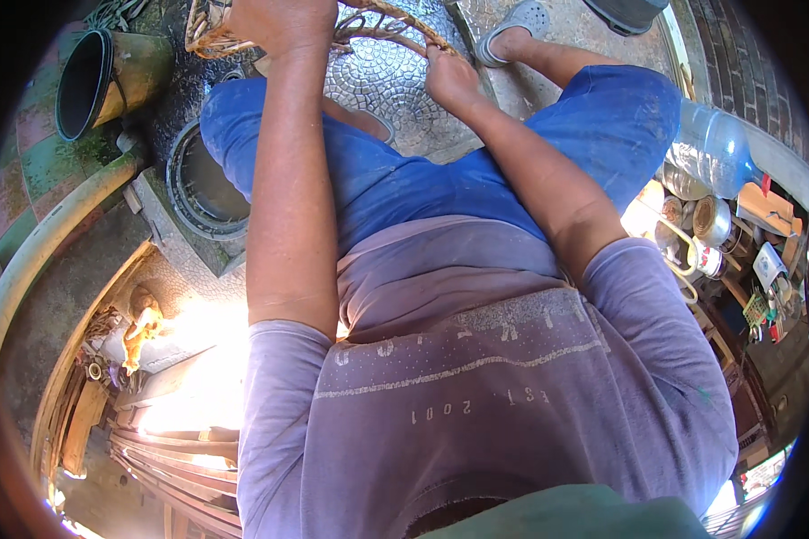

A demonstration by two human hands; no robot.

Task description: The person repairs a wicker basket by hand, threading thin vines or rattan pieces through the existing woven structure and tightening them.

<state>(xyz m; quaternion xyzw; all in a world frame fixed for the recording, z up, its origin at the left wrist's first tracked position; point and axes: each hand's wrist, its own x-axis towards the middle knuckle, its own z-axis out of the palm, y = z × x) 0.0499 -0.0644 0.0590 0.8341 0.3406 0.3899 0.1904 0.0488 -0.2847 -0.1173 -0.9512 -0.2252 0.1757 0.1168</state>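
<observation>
A woven rattan piece [386, 14], brown with a looped open border, spans the top of the view and is partly cut off by its edge. My right hand [454, 83] pinches the right end of its curved rim between thumb and fingers. Over its left part sits my left hand [283, 25], closed on the piece, though the upper edge crops most of the fingers. More of the weave sticks out left of that hand. Both bare forearms reach away from me above my blue shorts [404, 189], and I sit with knees apart.
Left of my knee stands a round dark basin [198, 184] on a slab, and beyond it a tipped bucket [108, 81]. A thick curved pipe [54, 238] runs along the left. At right lie a large clear water bottle [710, 148] and assorted clutter. Patterned paving [395, 81] lies between my feet.
</observation>
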